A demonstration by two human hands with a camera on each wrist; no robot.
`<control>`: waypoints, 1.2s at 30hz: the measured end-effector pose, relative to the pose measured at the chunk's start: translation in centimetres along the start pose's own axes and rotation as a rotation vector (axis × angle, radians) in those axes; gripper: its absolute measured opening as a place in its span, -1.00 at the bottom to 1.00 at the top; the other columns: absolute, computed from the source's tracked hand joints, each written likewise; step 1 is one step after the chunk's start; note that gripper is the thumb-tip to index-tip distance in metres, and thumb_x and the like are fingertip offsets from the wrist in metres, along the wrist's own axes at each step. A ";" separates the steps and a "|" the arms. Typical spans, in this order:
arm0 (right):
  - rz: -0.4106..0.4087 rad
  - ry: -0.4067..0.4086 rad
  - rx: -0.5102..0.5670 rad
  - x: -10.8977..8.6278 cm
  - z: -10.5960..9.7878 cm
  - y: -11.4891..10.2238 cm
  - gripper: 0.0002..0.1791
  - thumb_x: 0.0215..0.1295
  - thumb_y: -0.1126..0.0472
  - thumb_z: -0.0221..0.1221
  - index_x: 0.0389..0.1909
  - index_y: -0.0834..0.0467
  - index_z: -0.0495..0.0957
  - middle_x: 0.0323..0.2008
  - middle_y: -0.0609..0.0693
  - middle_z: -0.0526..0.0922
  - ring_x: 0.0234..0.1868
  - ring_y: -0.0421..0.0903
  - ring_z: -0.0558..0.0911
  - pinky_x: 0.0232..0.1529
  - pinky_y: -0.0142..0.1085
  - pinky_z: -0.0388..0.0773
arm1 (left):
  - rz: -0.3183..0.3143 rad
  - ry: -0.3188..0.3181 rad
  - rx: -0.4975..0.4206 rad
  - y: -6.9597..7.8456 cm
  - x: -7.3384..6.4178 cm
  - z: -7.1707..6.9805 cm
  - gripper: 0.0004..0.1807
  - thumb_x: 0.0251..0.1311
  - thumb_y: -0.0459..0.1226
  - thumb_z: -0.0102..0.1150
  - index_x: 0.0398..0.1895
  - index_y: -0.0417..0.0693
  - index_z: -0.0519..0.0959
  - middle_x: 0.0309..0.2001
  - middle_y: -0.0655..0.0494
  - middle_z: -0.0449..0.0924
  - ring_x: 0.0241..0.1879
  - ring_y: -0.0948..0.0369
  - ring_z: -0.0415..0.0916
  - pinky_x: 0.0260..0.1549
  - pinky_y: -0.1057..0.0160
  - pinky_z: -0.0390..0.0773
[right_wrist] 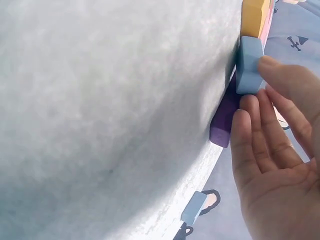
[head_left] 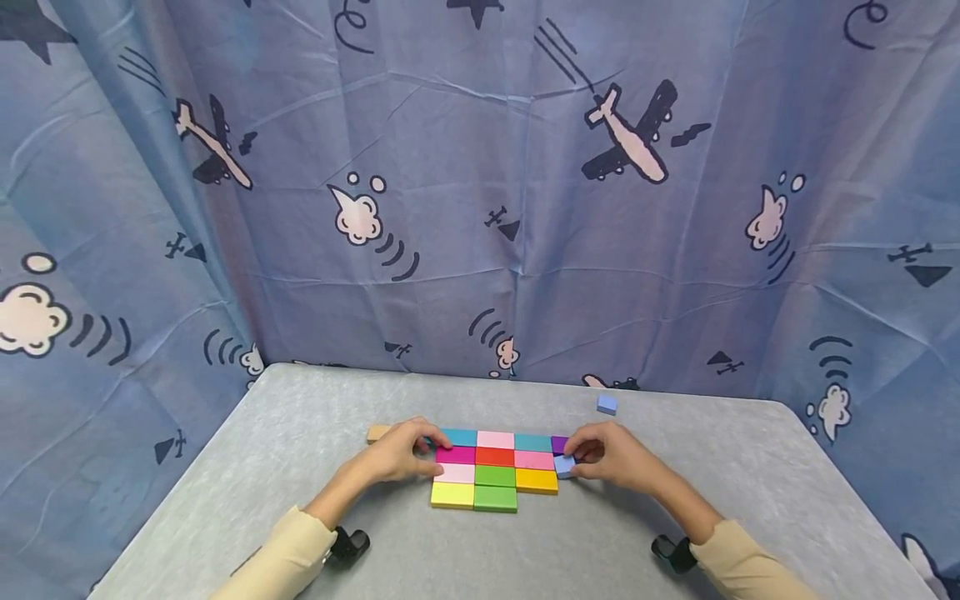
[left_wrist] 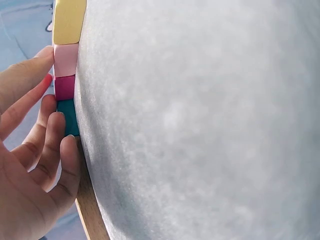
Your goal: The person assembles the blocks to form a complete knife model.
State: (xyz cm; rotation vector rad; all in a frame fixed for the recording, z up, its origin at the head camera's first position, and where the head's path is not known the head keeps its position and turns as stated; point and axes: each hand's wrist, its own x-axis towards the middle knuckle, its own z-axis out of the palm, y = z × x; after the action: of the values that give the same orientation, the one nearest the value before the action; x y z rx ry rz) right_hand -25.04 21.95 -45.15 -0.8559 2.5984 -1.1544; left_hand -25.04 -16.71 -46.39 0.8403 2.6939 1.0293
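Note:
Flat coloured blocks lie edge to edge in a patch on the table, among them a red block, a green block and an orange block. My right hand pinches a light blue block at the patch's right side, beside the orange one. A purple block lies just behind it. At the left side, my left hand rests its fingertips along the edge, thumb at a pale pink block, other fingers near the magenta block and teal block.
A wooden block extends from the patch's back left corner. Another light blue block lies apart near the table's back right edge. The grey table reaches back to a blue patterned curtain.

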 end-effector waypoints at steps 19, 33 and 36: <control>0.039 0.058 0.071 -0.9 0.9 0.4 -0.80 0.14 0.43 0.45 -0.21 0.23 0.71 -0.17 0.07 0.68 -0.30 -0.01 0.65 -0.26 -0.30 0.64 | -0.004 0.006 0.009 -0.1 0.0 0.1 -0.68 0.12 -0.30 0.53 -0.04 -0.01 0.72 -0.12 0.21 0.54 -0.16 0.14 0.48 -0.15 0.15 0.49; 0.035 0.060 0.055 -0.7 1.4 0.2 -0.85 0.16 0.41 0.44 -0.26 0.19 0.73 -0.23 0.02 0.65 -0.31 -0.03 0.61 -0.30 -0.32 0.61 | 0.012 0.009 -0.004 -0.2 0.0 0.2 -0.69 0.13 -0.32 0.52 -0.04 -0.03 0.72 -0.11 0.21 0.54 -0.17 0.12 0.48 -0.15 0.13 0.49; 0.034 0.066 0.033 -0.6 1.4 0.2 -0.86 0.16 0.41 0.44 -0.27 0.19 0.74 -0.27 0.00 0.65 -0.32 -0.04 0.60 -0.31 -0.32 0.60 | 0.019 0.010 -0.006 -0.2 -0.1 0.1 -0.69 0.12 -0.31 0.52 -0.04 -0.03 0.72 -0.11 0.20 0.54 -0.17 0.11 0.49 -0.15 0.13 0.50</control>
State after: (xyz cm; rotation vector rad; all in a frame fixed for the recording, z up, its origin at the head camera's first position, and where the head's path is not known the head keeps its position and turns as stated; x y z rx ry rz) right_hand -24.09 21.51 -46.33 -0.7764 2.6271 -1.2325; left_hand -25.03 -16.77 -46.62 0.8629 2.6950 1.0479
